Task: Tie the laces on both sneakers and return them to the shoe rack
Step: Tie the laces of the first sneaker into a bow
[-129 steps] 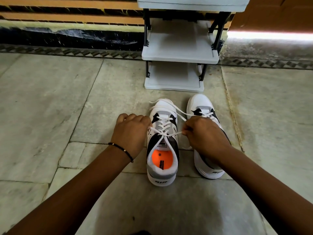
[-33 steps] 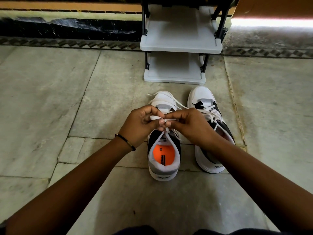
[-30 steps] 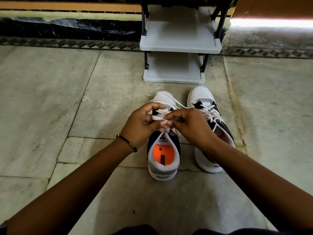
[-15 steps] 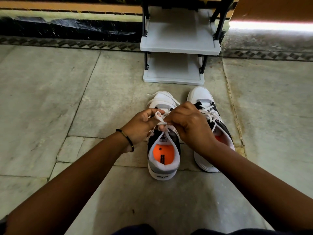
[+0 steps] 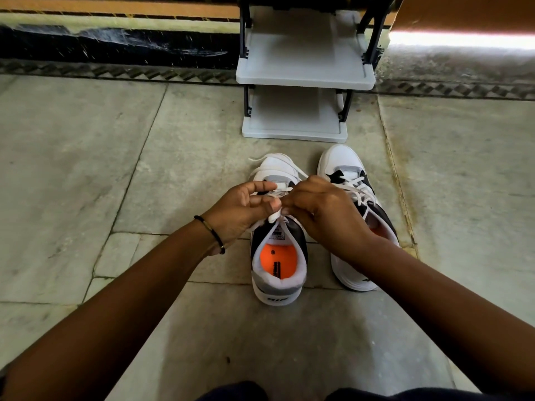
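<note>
Two white, black and grey sneakers stand side by side on the floor, toes toward the rack. The left sneaker [image 5: 278, 264] shows an orange insole. My left hand [image 5: 240, 209] and my right hand [image 5: 324, 212] meet above its tongue, each pinching part of its white lace [image 5: 273, 218]. The left hand's index finger sticks out straight. Loose lace ends trail over the toe. The right sneaker [image 5: 341, 166] lies partly under my right wrist, its laces loose. The grey shoe rack [image 5: 304, 79] stands just beyond both sneakers.
The floor is pale stone slabs with dark joints. A patterned border strip and a dark wall base run behind the rack. Bright light comes in low at the far right. My dark-clothed legs show at the bottom edge.
Both hands went from pulling the lace ends apart to meeting over the left sneaker's tongue. In the last half second the left fingers spread and the right hand moved slightly nearer to me.
</note>
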`<action>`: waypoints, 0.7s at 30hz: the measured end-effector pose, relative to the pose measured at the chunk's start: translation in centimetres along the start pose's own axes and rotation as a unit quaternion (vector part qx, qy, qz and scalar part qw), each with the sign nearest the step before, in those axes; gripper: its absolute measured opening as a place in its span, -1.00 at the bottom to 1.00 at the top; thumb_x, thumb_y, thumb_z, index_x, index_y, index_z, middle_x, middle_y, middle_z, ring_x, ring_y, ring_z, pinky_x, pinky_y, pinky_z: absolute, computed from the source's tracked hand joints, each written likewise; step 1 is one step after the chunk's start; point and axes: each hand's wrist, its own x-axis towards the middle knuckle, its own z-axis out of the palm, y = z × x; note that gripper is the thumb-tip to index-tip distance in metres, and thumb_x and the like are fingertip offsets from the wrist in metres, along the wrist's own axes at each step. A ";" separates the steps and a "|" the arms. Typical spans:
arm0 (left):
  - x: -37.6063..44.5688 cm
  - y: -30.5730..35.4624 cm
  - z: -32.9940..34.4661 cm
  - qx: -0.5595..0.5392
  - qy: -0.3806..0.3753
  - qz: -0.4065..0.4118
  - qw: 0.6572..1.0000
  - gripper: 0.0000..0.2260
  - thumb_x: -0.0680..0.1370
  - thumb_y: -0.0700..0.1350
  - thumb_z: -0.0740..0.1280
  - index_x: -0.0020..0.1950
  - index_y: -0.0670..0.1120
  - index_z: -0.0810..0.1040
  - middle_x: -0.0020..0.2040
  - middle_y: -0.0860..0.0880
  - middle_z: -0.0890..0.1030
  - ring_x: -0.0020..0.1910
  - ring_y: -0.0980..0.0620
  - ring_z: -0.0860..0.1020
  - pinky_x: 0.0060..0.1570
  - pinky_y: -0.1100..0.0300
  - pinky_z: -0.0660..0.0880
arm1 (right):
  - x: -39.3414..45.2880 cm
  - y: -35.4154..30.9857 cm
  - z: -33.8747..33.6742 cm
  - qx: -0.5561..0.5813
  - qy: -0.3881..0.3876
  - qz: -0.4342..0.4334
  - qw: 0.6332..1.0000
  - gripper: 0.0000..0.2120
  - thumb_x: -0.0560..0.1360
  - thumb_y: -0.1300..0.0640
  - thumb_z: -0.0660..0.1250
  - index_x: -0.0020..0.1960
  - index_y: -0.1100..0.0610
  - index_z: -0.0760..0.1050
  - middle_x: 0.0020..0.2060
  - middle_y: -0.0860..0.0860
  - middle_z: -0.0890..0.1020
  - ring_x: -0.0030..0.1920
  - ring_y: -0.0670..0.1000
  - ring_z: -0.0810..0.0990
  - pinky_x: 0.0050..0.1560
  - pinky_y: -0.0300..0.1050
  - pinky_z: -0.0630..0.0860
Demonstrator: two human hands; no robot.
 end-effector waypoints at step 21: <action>-0.2 -0.4 0.9 0.409 0.092 0.213 0.883 -0.71 0.45 -0.27 0.32 0.15 -0.09 0.53 -0.02 0.01 0.58 -0.07 0.09 0.51 -0.09 0.61 0.33 | 0.2 -1.7 0.1 -0.061 -0.027 0.109 0.992 -0.88 0.45 0.09 0.30 -0.10 0.14 0.49 -0.23 0.10 0.64 -0.22 0.14 0.56 -0.34 -0.12 0.29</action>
